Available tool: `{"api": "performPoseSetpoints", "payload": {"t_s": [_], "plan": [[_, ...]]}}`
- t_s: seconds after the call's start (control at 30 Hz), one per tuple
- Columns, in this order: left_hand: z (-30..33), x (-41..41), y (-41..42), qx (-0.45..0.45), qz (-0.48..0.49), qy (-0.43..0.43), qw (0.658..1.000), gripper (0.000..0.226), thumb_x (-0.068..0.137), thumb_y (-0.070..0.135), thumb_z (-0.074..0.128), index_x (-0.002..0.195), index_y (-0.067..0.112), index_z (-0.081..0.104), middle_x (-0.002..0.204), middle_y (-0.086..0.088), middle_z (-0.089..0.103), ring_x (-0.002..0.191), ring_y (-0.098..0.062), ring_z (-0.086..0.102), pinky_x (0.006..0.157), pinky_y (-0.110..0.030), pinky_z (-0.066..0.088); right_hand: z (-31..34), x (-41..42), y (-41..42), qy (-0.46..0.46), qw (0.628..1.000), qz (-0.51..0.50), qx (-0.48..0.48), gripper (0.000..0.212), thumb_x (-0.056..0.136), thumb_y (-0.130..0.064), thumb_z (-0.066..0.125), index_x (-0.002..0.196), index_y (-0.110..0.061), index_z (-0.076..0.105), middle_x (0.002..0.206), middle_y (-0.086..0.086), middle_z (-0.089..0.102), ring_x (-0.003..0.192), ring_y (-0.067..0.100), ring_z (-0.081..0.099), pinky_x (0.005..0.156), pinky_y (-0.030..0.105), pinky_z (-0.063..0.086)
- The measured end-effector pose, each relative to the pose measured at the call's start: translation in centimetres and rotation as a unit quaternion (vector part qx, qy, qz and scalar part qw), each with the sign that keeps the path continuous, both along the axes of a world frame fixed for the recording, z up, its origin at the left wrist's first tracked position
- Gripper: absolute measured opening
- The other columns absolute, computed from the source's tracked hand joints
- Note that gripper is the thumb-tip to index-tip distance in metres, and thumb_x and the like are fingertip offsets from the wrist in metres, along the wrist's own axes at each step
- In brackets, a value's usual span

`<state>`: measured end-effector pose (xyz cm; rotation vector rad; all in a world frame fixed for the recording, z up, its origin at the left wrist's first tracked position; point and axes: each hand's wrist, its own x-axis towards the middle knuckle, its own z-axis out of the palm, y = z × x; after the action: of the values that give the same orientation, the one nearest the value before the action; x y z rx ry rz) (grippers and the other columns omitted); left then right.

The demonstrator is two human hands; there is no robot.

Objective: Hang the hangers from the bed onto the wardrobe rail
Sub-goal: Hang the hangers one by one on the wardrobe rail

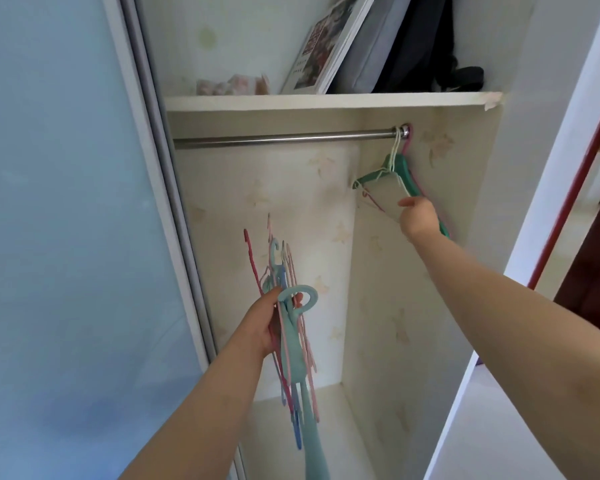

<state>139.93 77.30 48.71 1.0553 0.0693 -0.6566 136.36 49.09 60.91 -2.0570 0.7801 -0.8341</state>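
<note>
Your left hand (pixel 269 323) grips a bundle of hangers (pixel 291 327) — hooks upward. Your right hand (pixel 418 218) holds the hung hangers (pixel 400 171) at the rail (pixel 284 137) — right end.

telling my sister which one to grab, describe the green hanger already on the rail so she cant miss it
Follow the metal wardrobe rail under the shelf to its far right end by the side wall. A few hangers hang bunched there, touched by the right hand; the green hanger is the thick teal plastic one, its neighbours being thin white and pink.
</note>
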Motion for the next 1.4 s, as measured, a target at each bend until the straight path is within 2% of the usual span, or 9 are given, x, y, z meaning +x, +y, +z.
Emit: {"api": "performPoseSetpoints", "payload": {"t_s": [0.17,0.33,0.43,0.57,0.83,1.07,1.2,1.3,1.4], "plan": [[0.7,0.5,-1.4,-0.047,-0.040,-0.024,0.998,0.012,0.084,0.019,0.059,0.091,0.009,0.059,0.067,-0.008,0.058,0.047,-0.018,0.050,0.046,-0.027,0.045,-0.7,-1.4,-0.1,0.021,0.998,-0.054,-0.015,0.046,0.088,-0.002,0.037,0.128,-0.016,0.057,0.135,0.022,0.041,0.127,0.038,0.037,0.108,0.037,0.029],[1.0,-0.4,-3.9,-0.097,-0.068,-0.020,0.993,0.028,0.074,0.014,0.061,0.100,0.007,0.057,0.069,-0.008,0.055,0.045,-0.017,0.049,0.046,-0.025,0.045,-6.9,-5.4,4.2,-0.108,0.962,-0.012,-0.250,0.035,0.080,-0.003,0.052,0.115,-0.005,0.055,0.125,0.016,0.047,0.112,0.034,0.047,0.094,0.040,0.038],[0.9,-0.8,-5.5,-0.104,-0.059,-0.022,0.993,0.018,0.080,0.012,0.057,0.097,0.006,0.057,0.070,-0.010,0.054,0.047,-0.018,0.048,0.047,-0.025,0.046,-9.4,-7.1,7.0,0.160,0.967,0.192,-0.051,0.051,0.097,-0.043,0.045,0.131,-0.005,0.046,0.130,0.013,0.052,0.104,0.027,0.059,0.093,0.036,0.046],[0.4,-1.2,-7.1,-0.099,-0.047,-0.018,0.994,0.010,0.084,0.015,0.053,0.089,0.007,0.057,0.066,-0.011,0.052,0.046,-0.021,0.047,0.046,-0.025,0.047,-10.7,-10.1,8.5,0.372,0.840,0.332,0.214,0.090,0.080,-0.079,0.029,0.136,-0.010,0.040,0.119,0.010,0.060,0.089,0.022,0.065,0.079,0.035,0.057],[-0.5,-0.6,-8.1,-0.083,-0.027,-0.027,0.996,0.014,0.090,0.018,0.054,0.082,0.010,0.060,0.059,-0.005,0.056,0.043,-0.019,0.050,0.047,-0.025,0.047,-13.0,-11.0,8.3,0.267,0.779,0.374,0.427,0.045,0.081,-0.061,0.059,0.089,-0.016,0.059,0.076,-0.001,0.063,0.072,0.014,0.059,0.070,0.029,0.051],[-1.1,1.5,-7.5,-0.030,0.001,-0.020,0.999,0.011,0.090,0.012,0.057,0.081,0.010,0.062,0.061,-0.002,0.062,0.046,-0.016,0.055,0.049,-0.026,0.049,-14.3,-9.7,8.6,0.113,0.861,0.278,0.411,0.010,0.089,-0.004,0.059,0.096,-0.011,0.056,0.095,0.008,0.060,0.080,0.017,0.061,0.063,0.026,0.052],[-1.7,2.8,-7.1,0.021,0.039,-0.015,0.999,0.012,0.095,0.015,0.055,0.086,0.011,0.063,0.069,0.001,0.069,0.059,-0.014,0.058,0.054,-0.027,0.048,-13.3,-9.3,7.9,-0.044,0.761,0.287,0.580,0.019,0.100,-0.015,0.045,0.117,-0.021,0.054,0.107,0.011,0.068,0.071,0.028,0.070,0.047,0.026,0.052],[-1.9,3.8,-6.8,0.035,0.061,-0.014,0.997,0.013,0.095,0.016,0.054,0.088,0.011,0.063,0.078,0.000,0.071,0.067,-0.015,0.058,0.056,-0.029,0.046,-12.8,-8.2,7.9,-0.046,0.761,0.309,0.569,0.027,0.104,-0.026,0.036,0.126,-0.028,0.051,0.084,0.008,0.070,0.043,0.014,0.051,0.033,0.016,0.034],[-2.0,4.7,-6.5,0.027,0.083,0.028,0.996,0.012,0.097,0.016,0.051,0.090,0.011,0.059,0.063,0.001,0.072,0.065,-0.014,0.062,0.055,-0.027,0.049,-12.1,-6.3,7.5,-0.056,0.808,0.278,0.515,0.031,0.104,-0.019,0.031,0.129,-0.021,0.050,0.054,-0.002,0.039,0.039,0.007,0.023,0.033,0.013,0.018]]}}
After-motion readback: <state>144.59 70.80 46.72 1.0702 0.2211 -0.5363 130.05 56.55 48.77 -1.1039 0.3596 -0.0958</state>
